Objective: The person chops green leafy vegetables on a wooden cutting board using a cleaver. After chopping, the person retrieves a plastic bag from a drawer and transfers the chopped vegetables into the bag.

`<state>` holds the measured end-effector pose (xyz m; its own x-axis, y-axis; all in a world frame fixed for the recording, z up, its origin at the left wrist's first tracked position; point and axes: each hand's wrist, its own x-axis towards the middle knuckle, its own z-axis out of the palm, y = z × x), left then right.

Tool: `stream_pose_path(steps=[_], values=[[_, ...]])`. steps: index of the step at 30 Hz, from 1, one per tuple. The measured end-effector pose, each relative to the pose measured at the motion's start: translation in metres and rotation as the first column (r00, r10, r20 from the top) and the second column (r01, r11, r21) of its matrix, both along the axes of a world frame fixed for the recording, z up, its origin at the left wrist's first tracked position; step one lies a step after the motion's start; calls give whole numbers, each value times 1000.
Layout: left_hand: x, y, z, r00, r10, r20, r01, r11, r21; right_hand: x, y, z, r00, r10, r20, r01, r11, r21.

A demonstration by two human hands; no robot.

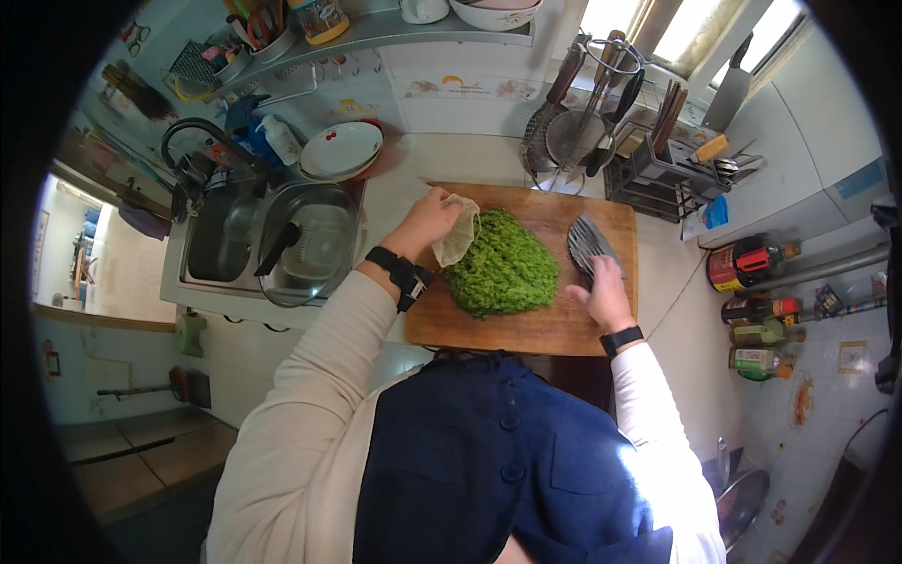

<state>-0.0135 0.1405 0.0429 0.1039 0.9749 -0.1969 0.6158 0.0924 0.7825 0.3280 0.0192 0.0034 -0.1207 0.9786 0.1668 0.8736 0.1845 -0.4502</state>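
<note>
A mound of finely chopped green vegetable (502,264) is heaped on a wooden cutting board (486,335). My left hand (430,215) pinches a pale mesh cloth bag (456,236), which hangs against the mound's upper left side. On the board's right part lies a dark, shiny striped utensil (590,236); its exact kind is unclear. My right hand (602,296) is at the near end of that utensil, thumb spread from the fingers. Its fingertips overlap the utensil, and whether they touch it cannot be told.
To the left is a steel sink (222,247) with a black faucet (204,127) and a glass lid (310,278). Stacked plates (344,149) sit behind it. Hanging ladles and strainers (578,134) and a utensil rack (662,169) stand behind the board. Sauce bottles (754,264) line the right.
</note>
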Motion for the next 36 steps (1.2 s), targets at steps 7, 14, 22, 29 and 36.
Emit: stream_pose_path(steps=[7, 14, 22, 29, 36], values=[[4, 6, -2, 988, -66, -143, 81, 991, 105, 27, -22, -19, 910, -296, 291, 360, 912, -199], [11, 7, -11, 996, -82, 30, 82, 997, 4, 53, -21, -16, 951, -293, 96, 306, 862, -404], [10, 12, -22, 978, -70, -195, 98, 985, 139, 103, -51, 33, 971, -63, 231, 110, 974, -198], [18, 3, -4, 1000, -6, -20, 9, 985, 170, 84, -42, 27, 982, 29, 187, 14, 974, -228], [26, 0, 1, 1000, -3, 18, -1, 970, 242, 47, -17, -4, 994, 84, 72, -63, 963, -263]])
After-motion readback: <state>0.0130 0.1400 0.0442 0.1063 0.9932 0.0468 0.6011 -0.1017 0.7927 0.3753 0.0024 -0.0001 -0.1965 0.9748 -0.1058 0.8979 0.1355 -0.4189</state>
